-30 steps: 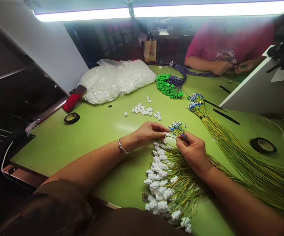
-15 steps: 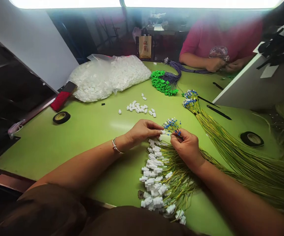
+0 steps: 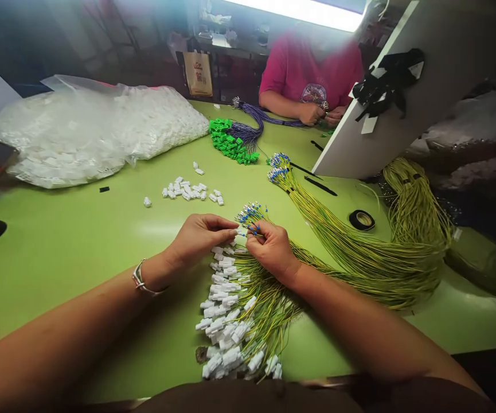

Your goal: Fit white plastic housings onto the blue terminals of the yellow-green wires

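My left hand (image 3: pixel 202 238) pinches a small white connector housing (image 3: pixel 239 231) between thumb and fingertips. Facing it, my right hand (image 3: pixel 271 246) is closed on several yellow-green wires whose blue-and-silver crimped ends (image 3: pixel 251 213) fan out above the fingers. One blue wire end points at the housing; whether it sits inside I cannot tell. Below both hands lies a heap of white connectors (image 3: pixel 226 310) fitted on yellow-green wires (image 3: pixel 273 304). Beyond the hands, several loose white housings (image 3: pixel 190 190) lie scattered on the green table (image 3: pixel 101 258).
Large clear bags of white housings (image 3: pixel 88 132) stand at back left. Green connectors (image 3: pixel 233 142) on purple wires lie beyond. At right are a bundle of yellow-green wires (image 3: pixel 329 223), black tape (image 3: pixel 362 219) and a grey panel (image 3: pixel 372 103). A co-worker (image 3: pixel 312 74) sits across, hands on wires.
The view has swung right, so everything sits farther left and more wire shows at right. Both hands keep nearly the same pose, housing and wire end still close together.
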Demonstrator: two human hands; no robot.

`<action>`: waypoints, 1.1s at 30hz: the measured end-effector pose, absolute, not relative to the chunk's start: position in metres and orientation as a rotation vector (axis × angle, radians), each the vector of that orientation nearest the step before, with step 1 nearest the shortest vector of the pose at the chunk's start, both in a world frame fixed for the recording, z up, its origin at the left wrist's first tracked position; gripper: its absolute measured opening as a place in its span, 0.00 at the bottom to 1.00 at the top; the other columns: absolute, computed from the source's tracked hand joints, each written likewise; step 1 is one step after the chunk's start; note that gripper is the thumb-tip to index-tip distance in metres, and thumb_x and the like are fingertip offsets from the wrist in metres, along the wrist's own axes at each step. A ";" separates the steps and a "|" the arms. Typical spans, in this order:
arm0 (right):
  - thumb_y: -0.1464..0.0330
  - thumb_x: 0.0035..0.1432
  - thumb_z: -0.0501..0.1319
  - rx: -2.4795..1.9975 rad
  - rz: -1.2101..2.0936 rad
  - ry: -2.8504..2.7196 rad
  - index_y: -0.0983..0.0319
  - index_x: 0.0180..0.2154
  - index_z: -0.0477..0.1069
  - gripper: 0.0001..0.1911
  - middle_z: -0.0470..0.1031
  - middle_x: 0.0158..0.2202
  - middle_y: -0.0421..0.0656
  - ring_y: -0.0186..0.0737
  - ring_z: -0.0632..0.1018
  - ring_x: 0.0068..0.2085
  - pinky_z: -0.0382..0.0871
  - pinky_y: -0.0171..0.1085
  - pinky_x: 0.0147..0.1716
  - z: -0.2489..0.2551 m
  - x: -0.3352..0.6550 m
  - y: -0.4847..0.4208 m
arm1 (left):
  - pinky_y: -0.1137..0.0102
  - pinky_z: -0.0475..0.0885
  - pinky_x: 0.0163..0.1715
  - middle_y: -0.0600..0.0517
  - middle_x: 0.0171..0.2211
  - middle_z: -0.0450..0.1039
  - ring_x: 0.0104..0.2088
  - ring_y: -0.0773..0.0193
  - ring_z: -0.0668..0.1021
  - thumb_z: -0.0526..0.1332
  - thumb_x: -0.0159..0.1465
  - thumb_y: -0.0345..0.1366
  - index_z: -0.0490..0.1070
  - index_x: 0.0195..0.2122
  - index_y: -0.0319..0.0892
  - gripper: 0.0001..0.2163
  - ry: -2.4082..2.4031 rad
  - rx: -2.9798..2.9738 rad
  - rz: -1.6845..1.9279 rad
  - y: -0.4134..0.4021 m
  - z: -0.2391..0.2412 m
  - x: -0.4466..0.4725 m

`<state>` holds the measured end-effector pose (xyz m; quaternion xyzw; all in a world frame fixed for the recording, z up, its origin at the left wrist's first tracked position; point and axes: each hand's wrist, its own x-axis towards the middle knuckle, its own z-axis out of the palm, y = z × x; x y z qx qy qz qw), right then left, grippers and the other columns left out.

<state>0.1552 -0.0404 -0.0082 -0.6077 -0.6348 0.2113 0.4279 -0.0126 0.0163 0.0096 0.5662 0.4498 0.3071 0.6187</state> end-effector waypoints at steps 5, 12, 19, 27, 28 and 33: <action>0.69 0.49 0.55 -1.498 0.570 -1.580 0.61 0.23 0.62 0.05 0.55 0.17 0.33 0.28 0.56 0.20 0.51 0.31 0.21 -0.009 0.155 -0.042 | 0.73 0.71 0.26 0.49 0.22 0.75 0.22 0.70 0.74 0.72 0.43 0.37 0.78 0.30 0.35 0.15 1.003 1.226 0.687 0.010 0.015 -0.006; 0.68 0.50 0.57 -1.515 0.538 -1.586 0.62 0.22 0.64 0.07 0.56 0.17 0.34 0.29 0.57 0.21 0.53 0.31 0.21 -0.008 0.154 -0.043 | 0.73 0.72 0.28 0.49 0.22 0.75 0.23 0.70 0.75 0.73 0.43 0.37 0.77 0.32 0.33 0.17 0.927 1.064 0.736 0.014 0.007 -0.008; 0.69 0.49 0.56 -1.493 0.562 -1.606 0.62 0.21 0.65 0.07 0.59 0.18 0.35 0.29 0.58 0.21 0.53 0.31 0.20 -0.008 0.154 -0.045 | 0.74 0.71 0.28 0.50 0.22 0.75 0.22 0.71 0.75 0.73 0.43 0.35 0.77 0.30 0.33 0.14 0.887 1.085 0.721 0.013 0.003 -0.008; 0.69 0.49 0.58 -1.469 0.632 -1.633 0.62 0.20 0.63 0.08 0.58 0.18 0.35 0.29 0.59 0.21 0.54 0.32 0.21 -0.011 0.155 -0.043 | 0.75 0.69 0.25 0.51 0.19 0.74 0.20 0.72 0.73 0.72 0.44 0.33 0.77 0.29 0.33 0.12 0.875 1.121 0.718 0.013 0.002 -0.007; 0.68 0.49 0.58 -1.467 0.678 -1.586 0.62 0.21 0.65 0.08 0.60 0.19 0.35 0.30 0.60 0.22 0.55 0.32 0.22 -0.010 0.156 -0.042 | 0.75 0.69 0.25 0.50 0.19 0.74 0.20 0.71 0.73 0.71 0.45 0.33 0.77 0.29 0.33 0.12 0.877 1.155 0.705 0.014 0.002 -0.009; 0.61 0.50 0.63 -1.498 0.888 -1.292 0.64 0.32 0.73 0.12 0.70 0.24 0.39 0.34 0.68 0.25 0.62 0.33 0.26 -0.005 0.161 -0.040 | 0.74 0.70 0.27 0.48 0.25 0.77 0.24 0.69 0.75 0.68 0.50 0.31 0.78 0.31 0.36 0.08 0.783 1.567 0.366 0.017 0.014 -0.022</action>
